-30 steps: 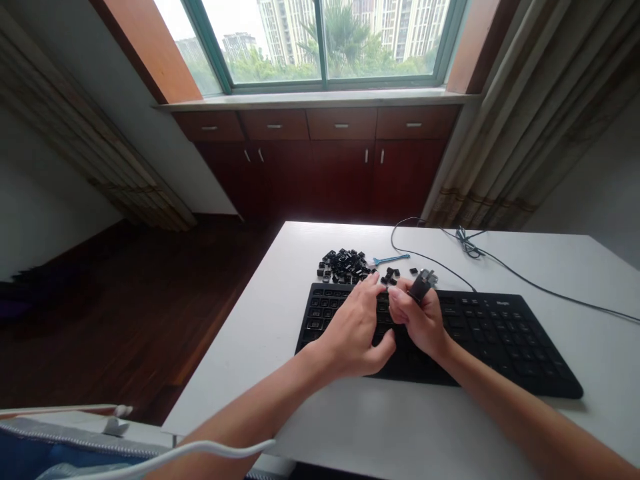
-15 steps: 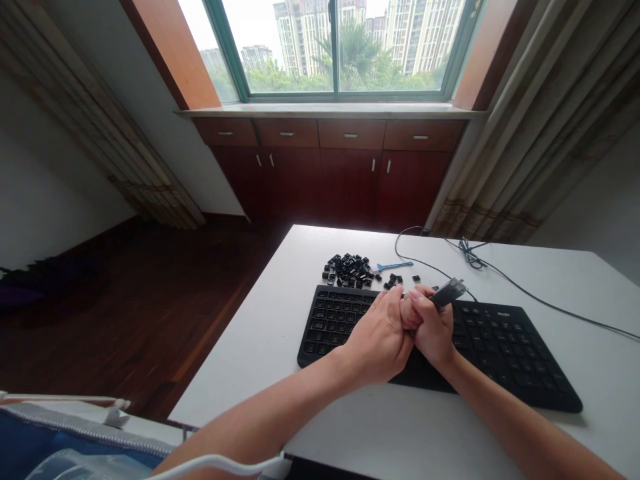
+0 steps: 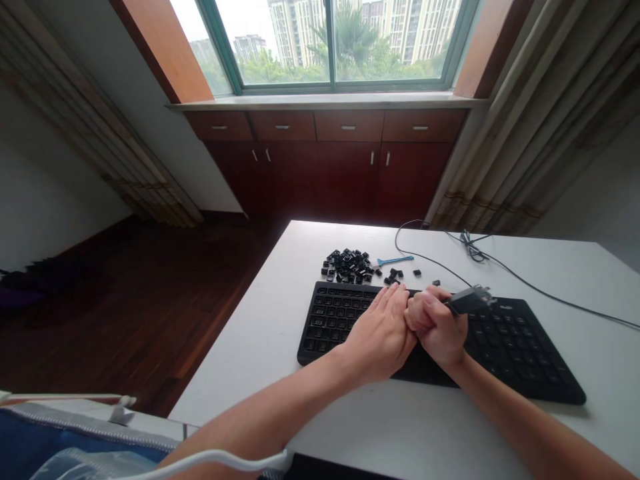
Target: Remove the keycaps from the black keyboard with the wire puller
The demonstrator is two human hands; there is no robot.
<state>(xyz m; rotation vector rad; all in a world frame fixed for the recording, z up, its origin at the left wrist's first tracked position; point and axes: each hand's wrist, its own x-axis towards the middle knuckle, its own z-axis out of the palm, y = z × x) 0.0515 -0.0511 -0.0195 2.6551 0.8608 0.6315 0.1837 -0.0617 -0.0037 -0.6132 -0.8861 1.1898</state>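
Dozens of pulled keycaps (image 3: 349,265) piled behind keyboard (image 3: 520,347), many keys left; right hand (image 3: 439,330) grips puller tool (image 3: 467,299), left hand (image 3: 383,333) flat, empty.

A room in a home or small office: a white worktop (image 3: 400,433) with a black keyboard (image 3: 500,347), dark wooden cabinets (image 3: 330,167) under a window (image 3: 325,40), long curtains (image 3: 540,120), wood floor (image 3: 125,313), apartment towers outside.
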